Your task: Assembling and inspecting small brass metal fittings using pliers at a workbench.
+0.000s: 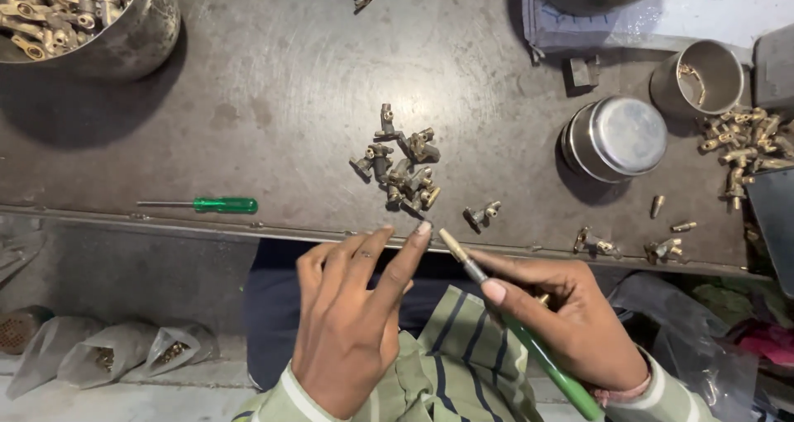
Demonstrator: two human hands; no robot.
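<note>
Brass glints from a small heap of valve fittings [403, 167] on the dark metal table [273, 83] near its front edge, just beyond the left hand [351, 323], whose fingers are spread and hold nothing. The right hand [566, 323] is closed around a green-handled screwdriver [517, 327], tip toward the heap. A second green-handled screwdriver [198, 205] lies by the front edge, left. A steel bowl [124, 33] at the far left corner, partly cut off, holds brass parts; an upturned steel bowl [616, 137] and a steel cup [703, 75] stand right, the cup's contents unclear.
</note>
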